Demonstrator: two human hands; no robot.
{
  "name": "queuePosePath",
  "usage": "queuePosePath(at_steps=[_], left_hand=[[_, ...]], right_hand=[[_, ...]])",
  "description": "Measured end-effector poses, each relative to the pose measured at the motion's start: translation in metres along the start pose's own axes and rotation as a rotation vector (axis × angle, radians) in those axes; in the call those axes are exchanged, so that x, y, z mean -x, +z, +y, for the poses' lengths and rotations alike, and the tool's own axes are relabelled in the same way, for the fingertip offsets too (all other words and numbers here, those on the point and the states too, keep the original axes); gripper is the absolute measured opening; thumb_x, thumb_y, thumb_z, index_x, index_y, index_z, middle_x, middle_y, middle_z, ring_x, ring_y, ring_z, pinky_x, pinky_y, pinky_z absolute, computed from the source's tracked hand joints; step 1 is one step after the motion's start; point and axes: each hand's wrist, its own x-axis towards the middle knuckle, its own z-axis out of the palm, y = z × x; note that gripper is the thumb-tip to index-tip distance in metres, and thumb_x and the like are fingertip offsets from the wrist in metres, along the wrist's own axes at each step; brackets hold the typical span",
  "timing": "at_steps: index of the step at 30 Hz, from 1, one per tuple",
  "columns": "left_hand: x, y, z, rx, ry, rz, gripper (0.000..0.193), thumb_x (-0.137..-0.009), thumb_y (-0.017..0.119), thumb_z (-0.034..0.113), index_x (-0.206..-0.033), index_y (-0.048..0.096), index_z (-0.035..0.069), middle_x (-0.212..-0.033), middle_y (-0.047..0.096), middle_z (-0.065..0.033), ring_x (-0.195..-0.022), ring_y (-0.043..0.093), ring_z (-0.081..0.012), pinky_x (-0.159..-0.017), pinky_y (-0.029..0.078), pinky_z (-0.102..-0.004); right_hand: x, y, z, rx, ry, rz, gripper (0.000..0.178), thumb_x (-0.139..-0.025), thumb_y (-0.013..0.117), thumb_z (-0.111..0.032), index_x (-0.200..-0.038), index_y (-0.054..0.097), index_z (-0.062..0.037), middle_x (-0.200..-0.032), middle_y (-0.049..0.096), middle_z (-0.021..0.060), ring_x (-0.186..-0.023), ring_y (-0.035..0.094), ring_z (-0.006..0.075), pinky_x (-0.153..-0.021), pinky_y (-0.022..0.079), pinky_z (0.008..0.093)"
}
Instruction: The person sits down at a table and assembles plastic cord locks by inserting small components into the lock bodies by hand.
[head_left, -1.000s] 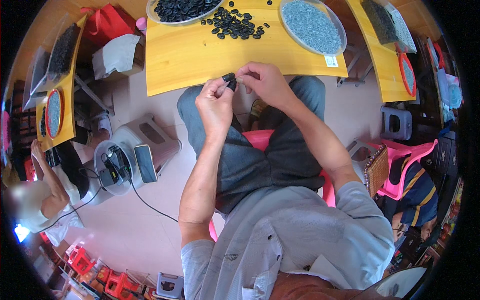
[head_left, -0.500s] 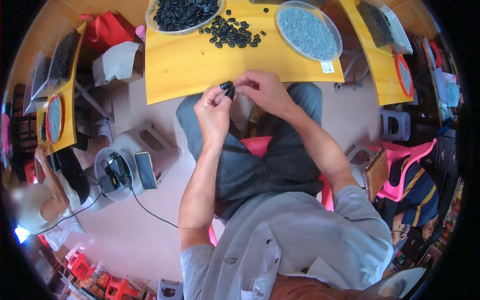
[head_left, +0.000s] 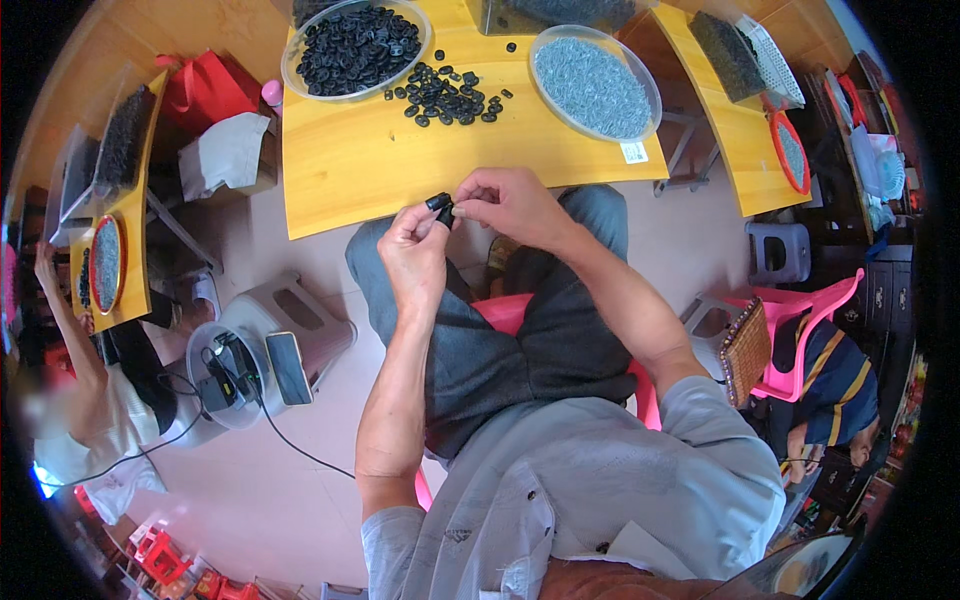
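As the left hand (head_left: 413,258) and the right hand (head_left: 515,210) meet about midway along the near edge of the worktop (head_left: 470,152), the left, with black covers (head_left: 437,202) on thumb and forefinger, pinches what seems to be a small black piece (head_left: 447,214). The right brings thumb and forefinger together against it, but the view hides what, if anything, they grip. Loose black pieces (head_left: 447,100) lie toward the far edge, beside a clear tub (head_left: 287,72) of similar ones at the far left corner; a second clear tub (head_left: 657,112), filled with thin silvery pins (head_left: 592,82), stands by the right edge. Such a piece should be light, stiff and smooth, likelier to slip than break, and best pinched by its rounded rim. The pins look slick and rigid, easiest taken singly by one end.
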Motion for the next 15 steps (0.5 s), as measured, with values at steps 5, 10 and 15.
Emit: queuePosePath(at_steps=[5,10,15], left_hand=[[-0.003,0.003,0.009,0.323,-0.117,0.038,0.020,-0.083,0.055,-0.012,-0.099,0.064,-0.008,-0.089,0.068,-0.0104,-0.081,0.068,-0.0186,-0.077,0.055,-0.0268],[-0.006,0.000,0.007,0.441,-0.127,0.066,0.023,-0.082,0.050,-0.014,-0.099,0.064,-0.008,-0.093,0.066,-0.0130,-0.082,0.068,-0.0226,-0.082,0.057,-0.0319],[-0.004,0.000,0.010,0.445,-0.140,0.049,0.022,-0.083,0.050,-0.013,-0.100,0.064,-0.008,-0.094,0.066,-0.0131,-0.083,0.068,-0.0228,-0.081,0.057,-0.0312]], right_hand=[[-0.045,-0.035,0.007,0.419,-0.194,0.288,0.013,-0.082,0.065,-0.011,-0.091,0.066,-0.0009,-0.077,0.066,0.0065,-0.065,0.060,0.0157,-0.062,0.048,0.0301],[-0.070,-0.038,0.026,0.781,-0.314,0.385,0.013,-0.080,0.064,-0.013,-0.090,0.066,-0.0047,-0.084,0.062,0.0096,-0.077,0.062,0.0280,-0.069,0.050,0.0366],[-0.063,-0.036,0.029,0.995,-0.322,0.317,0.014,-0.081,0.062,-0.015,-0.091,0.066,-0.0065,-0.084,0.061,0.0088,-0.080,0.062,0.0285,-0.071,0.049,0.0392]])
